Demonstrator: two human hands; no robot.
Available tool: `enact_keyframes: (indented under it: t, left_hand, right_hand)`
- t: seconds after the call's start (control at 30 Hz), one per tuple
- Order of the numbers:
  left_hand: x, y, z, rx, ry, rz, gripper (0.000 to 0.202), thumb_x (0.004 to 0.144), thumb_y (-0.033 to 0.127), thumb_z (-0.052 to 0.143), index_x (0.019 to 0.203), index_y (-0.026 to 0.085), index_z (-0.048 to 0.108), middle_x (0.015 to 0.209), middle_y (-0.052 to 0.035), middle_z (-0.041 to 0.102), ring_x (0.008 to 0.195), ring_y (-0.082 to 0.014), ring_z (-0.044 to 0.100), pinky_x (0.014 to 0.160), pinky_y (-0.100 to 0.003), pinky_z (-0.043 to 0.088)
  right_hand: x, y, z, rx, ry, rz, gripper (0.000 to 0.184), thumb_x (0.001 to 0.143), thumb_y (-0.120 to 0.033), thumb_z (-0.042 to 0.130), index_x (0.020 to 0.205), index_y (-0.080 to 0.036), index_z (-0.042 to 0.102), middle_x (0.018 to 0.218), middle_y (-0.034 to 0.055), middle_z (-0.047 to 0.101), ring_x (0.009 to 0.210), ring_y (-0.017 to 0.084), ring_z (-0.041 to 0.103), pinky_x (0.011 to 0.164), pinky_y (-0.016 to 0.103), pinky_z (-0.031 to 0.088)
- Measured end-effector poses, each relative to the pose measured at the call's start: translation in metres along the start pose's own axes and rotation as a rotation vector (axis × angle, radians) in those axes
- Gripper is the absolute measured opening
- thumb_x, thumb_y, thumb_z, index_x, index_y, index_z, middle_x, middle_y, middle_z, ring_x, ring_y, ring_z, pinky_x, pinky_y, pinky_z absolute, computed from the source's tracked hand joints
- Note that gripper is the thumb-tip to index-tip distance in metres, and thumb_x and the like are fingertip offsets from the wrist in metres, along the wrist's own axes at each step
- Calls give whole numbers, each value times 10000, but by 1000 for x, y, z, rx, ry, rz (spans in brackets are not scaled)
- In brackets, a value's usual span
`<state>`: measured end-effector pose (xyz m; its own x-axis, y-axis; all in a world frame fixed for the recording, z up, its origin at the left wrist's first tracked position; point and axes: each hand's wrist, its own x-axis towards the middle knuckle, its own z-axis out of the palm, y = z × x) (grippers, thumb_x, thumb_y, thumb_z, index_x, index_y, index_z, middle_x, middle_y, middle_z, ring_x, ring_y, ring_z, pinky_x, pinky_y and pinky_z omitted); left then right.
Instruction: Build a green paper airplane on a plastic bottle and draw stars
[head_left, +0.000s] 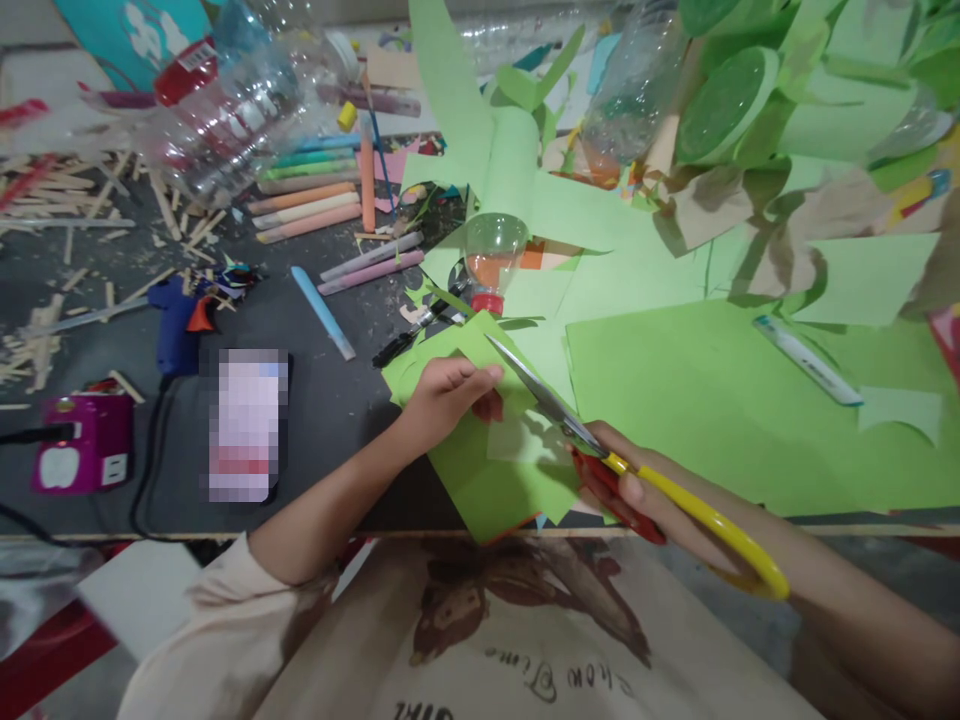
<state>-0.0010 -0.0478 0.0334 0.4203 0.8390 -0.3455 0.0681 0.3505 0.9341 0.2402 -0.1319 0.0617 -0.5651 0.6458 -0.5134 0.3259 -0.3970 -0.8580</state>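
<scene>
My left hand (448, 392) pinches a piece of light green paper (480, 470) near the table's front edge, fingers closed on it. My right hand (637, 490) grips scissors (555, 408) with yellow and red handles; the metal blades point up-left and lie against the same green paper, close to my left fingertips. Whether the blades are apart I cannot make out.
Large green paper sheets (712, 400) cover the right half of the dark table (330, 400). An upturned plastic bottle (491, 262) stands behind the paper. Coloured markers (307, 205), a blue glue gun (180, 315), wooden sticks (52, 200), a magenta device (82, 440) and a pen (806, 360) lie around.
</scene>
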Motion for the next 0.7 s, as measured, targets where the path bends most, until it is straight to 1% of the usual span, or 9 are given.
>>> enact_keyframes:
  t: [0.1, 0.2, 0.33, 0.43, 0.57, 0.7]
  left_hand:
    - [0, 0, 0, -12, -11, -1, 606, 733, 702, 715, 469, 159, 659, 455, -41, 643, 414, -85, 548, 493, -191, 480]
    - [0, 0, -1, -10, -8, 0, 604, 736, 699, 719, 473, 158, 661, 456, -40, 642, 414, -85, 549, 492, -194, 482]
    - [0, 0, -2, 8, -17, 14, 604, 760, 695, 702, 487, 157, 666, 461, -44, 643, 425, -95, 567, 502, -202, 494]
    - [0, 0, -2, 1, -12, 2, 607, 744, 707, 704, 480, 162, 660, 461, -44, 646, 421, -98, 564, 499, -206, 495]
    - [1, 1, -2, -12, -9, -26, 586, 741, 679, 710, 479, 160, 638, 465, -45, 642, 427, -104, 569, 501, -215, 494]
    - [1, -2, -5, -45, -30, -13, 515, 705, 630, 770, 569, 160, 610, 513, -38, 658, 450, -129, 607, 503, -244, 514]
  right_hand:
    - [2, 0, 3, 14, 36, 9, 713, 869, -825, 365, 1225, -221, 496, 845, 1, 511, 688, 141, 429, 598, 273, 377]
    - [5, 1, 5, 27, 78, -29, 716, 849, -836, 397, 1180, -215, 527, 882, 18, 567, 720, 152, 471, 620, 276, 397]
    - [8, 1, 7, 42, 103, -87, 630, 865, -793, 452, 1095, -214, 543, 815, -9, 537, 646, 123, 418, 532, 248, 343]
    - [9, 4, 7, 26, 112, -95, 615, 874, -772, 468, 1116, -212, 546, 816, -8, 538, 650, 125, 429, 542, 250, 352]
    - [11, 13, 8, -20, 146, -101, 606, 886, -757, 459, 1099, -200, 566, 758, -21, 498, 621, 120, 414, 526, 251, 332]
    - [10, 20, 7, -62, 154, -87, 621, 894, -765, 416, 1099, -198, 562, 717, -30, 464, 566, 108, 380, 468, 243, 298]
